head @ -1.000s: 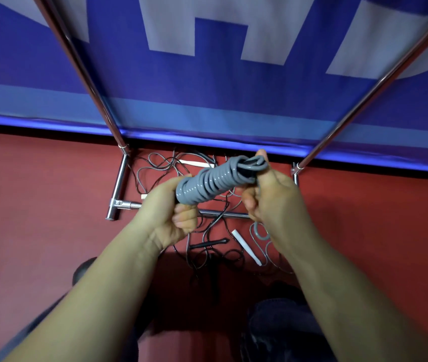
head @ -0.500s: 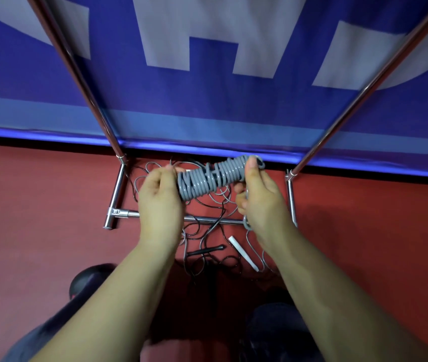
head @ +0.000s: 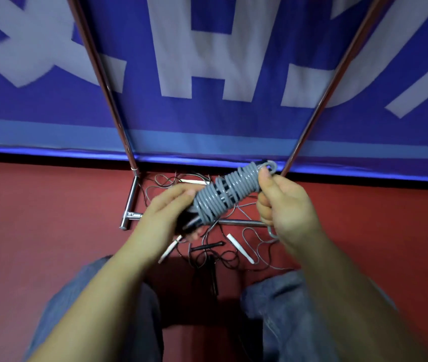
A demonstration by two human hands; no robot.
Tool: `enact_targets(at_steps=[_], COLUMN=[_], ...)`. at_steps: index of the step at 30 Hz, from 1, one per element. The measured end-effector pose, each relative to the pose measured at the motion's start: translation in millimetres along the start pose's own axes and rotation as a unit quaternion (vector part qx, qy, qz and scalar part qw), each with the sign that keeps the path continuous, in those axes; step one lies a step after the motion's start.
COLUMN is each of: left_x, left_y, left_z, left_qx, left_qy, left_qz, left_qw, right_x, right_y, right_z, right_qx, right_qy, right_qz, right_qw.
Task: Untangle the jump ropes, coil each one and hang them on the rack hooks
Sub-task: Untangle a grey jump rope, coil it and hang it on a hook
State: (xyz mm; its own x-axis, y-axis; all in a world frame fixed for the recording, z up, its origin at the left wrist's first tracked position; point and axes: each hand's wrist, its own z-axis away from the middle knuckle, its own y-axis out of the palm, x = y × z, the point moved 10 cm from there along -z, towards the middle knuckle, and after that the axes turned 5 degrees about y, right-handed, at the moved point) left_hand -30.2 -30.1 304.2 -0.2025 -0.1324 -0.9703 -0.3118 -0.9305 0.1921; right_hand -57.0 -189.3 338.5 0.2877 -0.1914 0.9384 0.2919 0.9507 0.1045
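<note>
Between both hands: one coiled rope (head: 230,193) (grey).

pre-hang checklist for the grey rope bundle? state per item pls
1. Left hand grips the lower, dark handle end of the grey coiled rope: ok.
2. Right hand pinches the upper end by the loop: ok.
3. Wraps tight and even: not ok, some turns cross and gaps show the dark core.
4. Loose tail secured: cannot tell, a grey end shows below the right hand.
5. Rack hook free and in reach: cannot tell, only the rack poles and base bar are in view.
6. Remaining ropes on the floor untangled: not ok, thin cords and handles lie snarled.
</note>
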Motion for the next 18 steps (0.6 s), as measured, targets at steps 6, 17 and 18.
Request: enact_targets(at_steps=[6,17,18], left_x=[7,-31,-32], left_y=[65,53,54], left_z=[114,192,198], left_qx=[0.322,0.014,0.023], left_qy=[-0.203,-0.049,-0.06], left_qz=[0.137,-0.03,-0.008], left_qw=[0.915,0.998,0.998], right_x=[29,29,29], right_y=[37,35,40], right_z=[111,187,193], right_qx=[0.144,-0.003,0.01], right_qy=[-0.052,-0.17,-0.171], right_qz=[0.134,0.252,0.237], right_qw=[0.979,0.953,0.956])
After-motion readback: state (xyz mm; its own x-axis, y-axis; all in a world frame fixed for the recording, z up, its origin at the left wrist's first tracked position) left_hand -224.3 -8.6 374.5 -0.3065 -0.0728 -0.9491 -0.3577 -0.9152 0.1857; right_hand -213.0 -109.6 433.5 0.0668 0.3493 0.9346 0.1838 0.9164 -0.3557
